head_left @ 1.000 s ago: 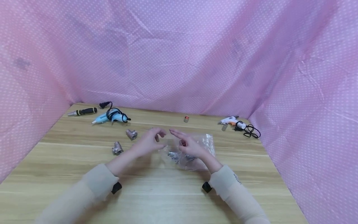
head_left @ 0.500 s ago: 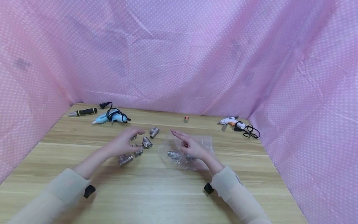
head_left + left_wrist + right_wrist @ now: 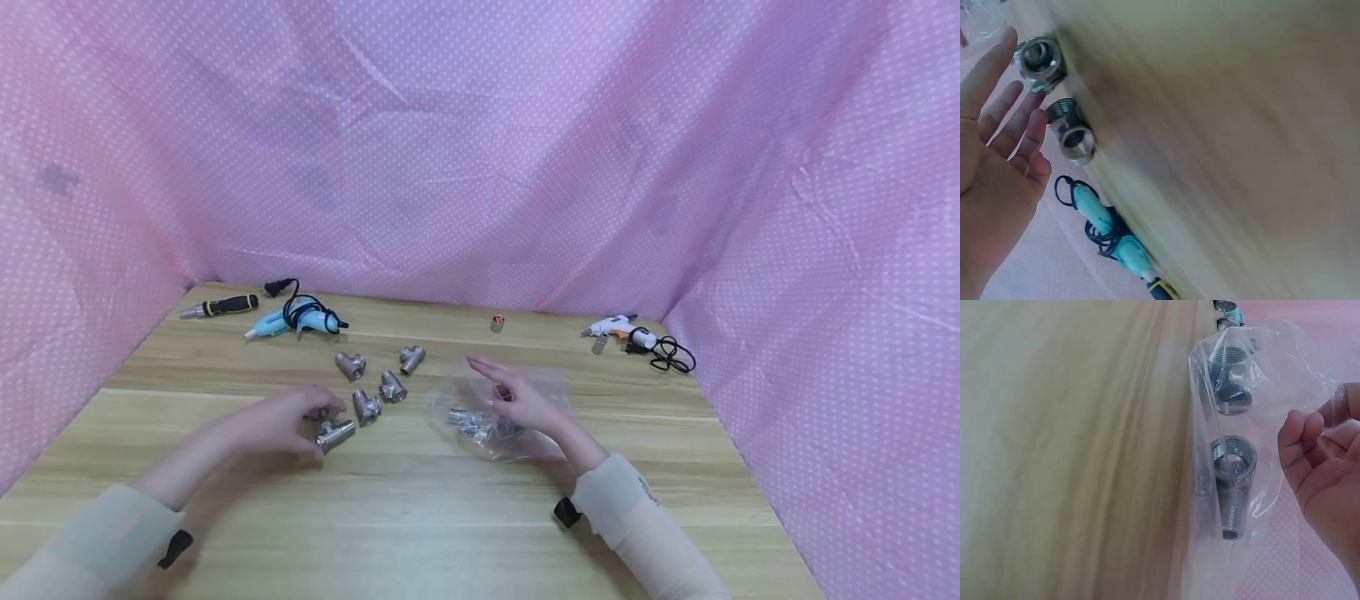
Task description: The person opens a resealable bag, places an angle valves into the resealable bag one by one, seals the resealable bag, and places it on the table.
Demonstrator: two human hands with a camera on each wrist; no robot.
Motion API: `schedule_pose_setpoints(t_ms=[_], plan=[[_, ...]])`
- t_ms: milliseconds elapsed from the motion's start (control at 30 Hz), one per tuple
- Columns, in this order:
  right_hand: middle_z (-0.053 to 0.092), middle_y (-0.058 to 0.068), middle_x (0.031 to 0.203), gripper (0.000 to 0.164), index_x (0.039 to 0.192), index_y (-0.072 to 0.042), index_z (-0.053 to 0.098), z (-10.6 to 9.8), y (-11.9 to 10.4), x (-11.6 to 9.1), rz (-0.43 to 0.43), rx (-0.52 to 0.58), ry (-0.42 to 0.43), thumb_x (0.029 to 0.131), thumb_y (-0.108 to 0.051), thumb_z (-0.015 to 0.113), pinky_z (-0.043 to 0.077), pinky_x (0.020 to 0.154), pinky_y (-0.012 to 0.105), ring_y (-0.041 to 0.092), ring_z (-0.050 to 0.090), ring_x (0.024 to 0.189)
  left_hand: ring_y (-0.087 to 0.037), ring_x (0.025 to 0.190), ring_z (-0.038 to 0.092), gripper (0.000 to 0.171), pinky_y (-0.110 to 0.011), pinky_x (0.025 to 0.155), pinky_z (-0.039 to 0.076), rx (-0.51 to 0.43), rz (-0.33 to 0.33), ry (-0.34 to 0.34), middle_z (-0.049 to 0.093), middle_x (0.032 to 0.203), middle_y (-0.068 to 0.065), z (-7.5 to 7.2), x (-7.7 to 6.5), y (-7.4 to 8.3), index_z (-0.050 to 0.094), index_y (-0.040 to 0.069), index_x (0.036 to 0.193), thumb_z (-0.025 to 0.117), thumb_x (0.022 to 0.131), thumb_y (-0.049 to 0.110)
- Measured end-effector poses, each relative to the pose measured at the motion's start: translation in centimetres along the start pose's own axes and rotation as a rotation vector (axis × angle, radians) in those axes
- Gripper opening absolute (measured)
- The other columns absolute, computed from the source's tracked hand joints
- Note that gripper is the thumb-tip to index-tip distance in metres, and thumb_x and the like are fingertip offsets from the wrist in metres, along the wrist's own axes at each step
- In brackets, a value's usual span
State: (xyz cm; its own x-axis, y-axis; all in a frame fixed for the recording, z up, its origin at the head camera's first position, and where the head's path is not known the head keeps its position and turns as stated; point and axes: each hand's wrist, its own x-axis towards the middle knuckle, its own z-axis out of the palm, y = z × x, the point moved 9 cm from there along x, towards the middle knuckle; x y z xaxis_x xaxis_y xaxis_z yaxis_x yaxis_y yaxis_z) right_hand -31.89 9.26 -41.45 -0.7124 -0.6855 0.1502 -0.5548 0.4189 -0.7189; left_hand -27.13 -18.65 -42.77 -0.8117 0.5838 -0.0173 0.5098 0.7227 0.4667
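In the head view, several metal tee pipe fittings lie on the wooden table left of centre, among them one fitting [image 3: 367, 407]. Beside the nearest tee fitting [image 3: 335, 436] is my left hand [image 3: 273, 423], its fingers spread loosely around it; another fitting is partly hidden behind those fingers. The left wrist view has the fingers [image 3: 1013, 115] extended by two fittings. To the right, a clear plastic bag [image 3: 543, 383] holds metal fittings [image 3: 1233, 462]. My right hand [image 3: 525, 406] pinches the raised edge of this bag, its other fingers curled.
A blue glue gun [image 3: 300, 317] with a wound black cord and a black-yellow screwdriver [image 3: 228, 305] lie at the back left. A small red-topped item [image 3: 497, 322] stands at the back. A white glue gun [image 3: 618, 327] lies at the back right, before a pink dotted curtain [image 3: 480, 167].
My left hand has moved left and nearer, away from the bag, uncovering several tee fittings on the table. The right hand stays at the bag, shifted only slightly.
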Motion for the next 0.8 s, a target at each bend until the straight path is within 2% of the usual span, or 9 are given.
schedule_pose_setpoints(t_ms=[100, 233, 333, 467, 667, 800], plan=[[0.029, 0.003, 0.154, 0.074, 0.148, -0.016, 0.030, 0.0, 0.3, -0.1, 0.012, 0.005, 0.000, 0.081, 0.007, 0.051, 0.040, 0.048, 0.019, 0.004, 0.033, 0.052, -0.027, 0.106, 0.057, 0.060, -0.051, 0.095, 0.045, 0.022, 0.055, 0.004, 0.063, 0.114, -0.003, 0.1, -0.4, 0.2, 0.062, 0.009, 0.116, 0.083, 0.066, 0.034], [0.029, 0.001, 0.154, 0.074, 0.148, -0.019, 0.030, -0.2, 0.5, -0.3, 0.018, 0.016, 0.002, 0.081, 0.006, 0.050, 0.040, 0.046, 0.019, 0.003, 0.033, 0.051, -0.021, 0.103, 0.056, 0.050, -0.046, 0.093, 0.047, 0.035, 0.064, 0.017, 0.063, 0.109, 0.005, 0.4, -0.7, 0.0, 0.065, 0.014, 0.112, 0.083, 0.067, 0.028], [0.030, 0.004, 0.153, 0.074, 0.148, -0.015, 0.031, -0.3, 0.3, -0.4, 0.000, 0.021, 0.008, 0.080, 0.008, 0.050, 0.039, 0.045, 0.019, 0.003, 0.032, 0.050, -0.015, 0.099, 0.056, 0.043, -0.041, 0.089, 0.049, 0.053, 0.082, 0.028, 0.063, 0.105, 0.009, 0.8, -0.6, -0.1, 0.067, 0.017, 0.106, 0.082, 0.067, 0.023], [0.033, 0.010, 0.151, 0.073, 0.146, -0.007, 0.033, -0.5, -0.1, -0.4, -0.041, 0.002, 0.027, 0.078, 0.013, 0.051, 0.035, 0.045, 0.017, 0.003, 0.030, 0.049, -0.017, 0.097, 0.057, 0.035, -0.041, 0.088, 0.050, 0.074, 0.118, 0.052, 0.064, 0.102, 0.007, 0.9, -0.3, 0.0, 0.068, 0.019, 0.100, 0.081, 0.068, 0.018], [0.034, 0.019, 0.149, 0.070, 0.143, 0.003, 0.033, -0.5, -0.2, -0.3, -0.054, 0.003, 0.044, 0.077, 0.019, 0.049, 0.031, 0.046, 0.015, 0.002, 0.028, 0.050, -0.015, 0.095, 0.059, 0.032, -0.040, 0.086, 0.051, 0.040, 0.101, 0.039, 0.065, 0.100, 0.008, 0.8, 0.0, 0.2, 0.068, 0.020, 0.099, 0.081, 0.069, 0.020], [0.032, 0.012, 0.152, 0.072, 0.146, -0.006, 0.031, -0.7, 0.1, -0.4, 0.000, 0.009, 0.029, 0.080, 0.014, 0.049, 0.034, 0.047, 0.015, 0.002, 0.030, 0.051, -0.009, 0.090, 0.060, 0.033, -0.031, 0.081, 0.054, -0.085, 0.023, 0.038, 0.064, 0.098, 0.011, 0.5, 0.4, 0.2, 0.066, 0.020, 0.103, 0.078, 0.073, 0.018]])
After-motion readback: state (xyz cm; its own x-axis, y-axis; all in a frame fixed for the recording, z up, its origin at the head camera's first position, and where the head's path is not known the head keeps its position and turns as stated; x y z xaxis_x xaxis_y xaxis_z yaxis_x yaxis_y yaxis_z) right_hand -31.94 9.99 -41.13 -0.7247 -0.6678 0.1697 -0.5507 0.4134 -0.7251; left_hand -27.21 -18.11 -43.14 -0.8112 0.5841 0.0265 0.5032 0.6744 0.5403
